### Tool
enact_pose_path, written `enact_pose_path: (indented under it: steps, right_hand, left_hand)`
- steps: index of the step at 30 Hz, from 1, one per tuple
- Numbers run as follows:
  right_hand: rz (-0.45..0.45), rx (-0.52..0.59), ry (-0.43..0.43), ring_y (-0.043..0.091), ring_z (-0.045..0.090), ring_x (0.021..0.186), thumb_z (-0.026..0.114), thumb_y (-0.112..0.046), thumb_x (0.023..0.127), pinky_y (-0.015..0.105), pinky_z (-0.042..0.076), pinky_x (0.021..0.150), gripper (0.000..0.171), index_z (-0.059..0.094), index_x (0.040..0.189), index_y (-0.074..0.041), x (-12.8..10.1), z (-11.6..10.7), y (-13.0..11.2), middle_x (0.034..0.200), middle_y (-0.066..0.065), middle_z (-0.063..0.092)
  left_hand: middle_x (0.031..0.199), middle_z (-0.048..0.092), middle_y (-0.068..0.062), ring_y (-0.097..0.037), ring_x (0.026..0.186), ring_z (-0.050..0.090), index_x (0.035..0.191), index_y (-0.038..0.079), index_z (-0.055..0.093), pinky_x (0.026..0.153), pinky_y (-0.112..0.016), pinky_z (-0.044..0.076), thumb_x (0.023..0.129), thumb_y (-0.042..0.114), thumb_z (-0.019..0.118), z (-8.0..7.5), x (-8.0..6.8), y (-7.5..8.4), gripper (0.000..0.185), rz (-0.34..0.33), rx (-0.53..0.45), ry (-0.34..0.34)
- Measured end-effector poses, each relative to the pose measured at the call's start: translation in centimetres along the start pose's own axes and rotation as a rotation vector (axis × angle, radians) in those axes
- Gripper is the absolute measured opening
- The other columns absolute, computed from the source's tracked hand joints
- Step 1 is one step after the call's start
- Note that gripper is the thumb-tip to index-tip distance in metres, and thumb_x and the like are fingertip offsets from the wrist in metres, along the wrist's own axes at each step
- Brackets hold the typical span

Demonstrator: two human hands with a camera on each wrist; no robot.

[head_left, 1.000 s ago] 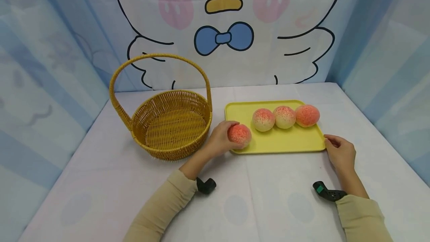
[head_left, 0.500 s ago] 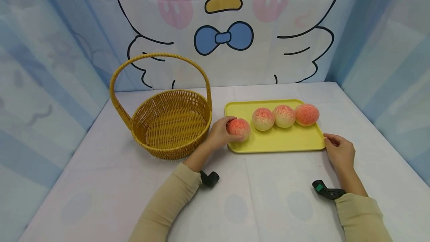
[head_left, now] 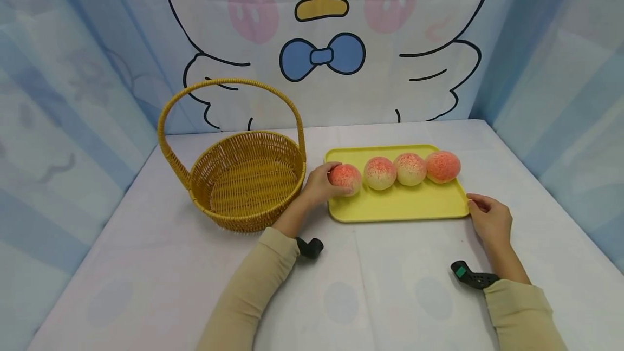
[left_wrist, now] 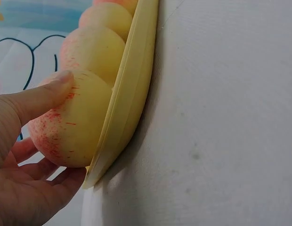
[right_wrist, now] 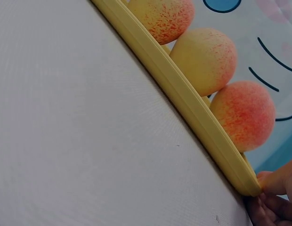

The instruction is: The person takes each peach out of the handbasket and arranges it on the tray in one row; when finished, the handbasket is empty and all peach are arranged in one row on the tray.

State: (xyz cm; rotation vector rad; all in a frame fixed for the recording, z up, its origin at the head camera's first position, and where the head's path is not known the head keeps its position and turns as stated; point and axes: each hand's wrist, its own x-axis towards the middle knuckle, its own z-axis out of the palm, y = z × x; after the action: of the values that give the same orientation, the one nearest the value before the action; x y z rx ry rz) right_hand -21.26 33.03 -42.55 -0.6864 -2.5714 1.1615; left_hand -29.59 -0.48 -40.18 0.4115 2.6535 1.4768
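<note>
My left hand (head_left: 318,185) grips a pink-and-cream peach (head_left: 347,177) at the left end of a yellow tray (head_left: 395,209). In the left wrist view, the thumb lies on the near side of this peach (left_wrist: 82,120) and the fingers curl around and under it. Beside it, three more peaches stand in a row along the tray: one peach (head_left: 380,174), a middle peach (head_left: 410,170) and a redder peach (head_left: 443,167). At the tray's right end, my right hand (head_left: 491,222) pinches the edge between thumb and fingers, plainest in the right wrist view.
A woven golden-brown basket (head_left: 244,223) with a tall arched handle (head_left: 234,81) stands left of the tray, close to my left forearm. A white cloth covers the table (head_left: 390,286). Behind it hangs a cartoon-printed curtain (head_left: 322,102), with blue curtains at both sides.
My left hand has moved the peach away from me along the tray's left end, up to the row's end. My right hand stays at the tray's edge.
</note>
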Motion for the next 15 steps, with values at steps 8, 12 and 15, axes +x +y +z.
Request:
enact_pose_path:
  steps: [8, 12, 15]
  right_hand:
    - [0.008, 0.007, -0.002, 0.019, 0.048, 0.088, 0.044, -0.015, 0.096, 0.006, 0.034, 0.052, 0.035, 0.055, 0.123, 0.005, 0.0, 0.0, -0.1, 0.112, 0.021, 0.055]
    - [0.006, 0.003, 0.000, 0.021, 0.048, 0.090, 0.044, -0.015, 0.096, 0.007, 0.034, 0.053, 0.035, 0.055, 0.123, 0.004, 0.0, 0.1, -0.1, 0.112, 0.021, 0.055]
    - [0.007, 0.003, -0.005, 0.021, 0.048, 0.092, 0.044, -0.015, 0.096, 0.007, 0.034, 0.054, 0.036, 0.055, 0.124, 0.004, 0.0, 0.0, -0.1, 0.113, 0.021, 0.054]
  left_hand:
    - [0.126, 0.052, -0.009, -0.021, 0.116, 0.047, 0.130, 0.006, 0.049, 0.097, -0.031, 0.037, 0.070, 0.019, 0.082, -0.1, 1.0, 0.3, 0.070, -0.031, 0.042, -0.024]
    - [0.127, 0.051, -0.008, -0.022, 0.117, 0.046, 0.131, 0.007, 0.049, 0.098, -0.032, 0.036, 0.070, 0.018, 0.082, -0.1, 1.4, 0.5, 0.070, -0.045, 0.046, -0.035]
    - [0.128, 0.051, -0.008, -0.022, 0.118, 0.045, 0.131, 0.007, 0.049, 0.098, -0.032, 0.036, 0.069, 0.018, 0.082, -0.1, 1.5, 0.7, 0.071, -0.059, 0.039, -0.037]
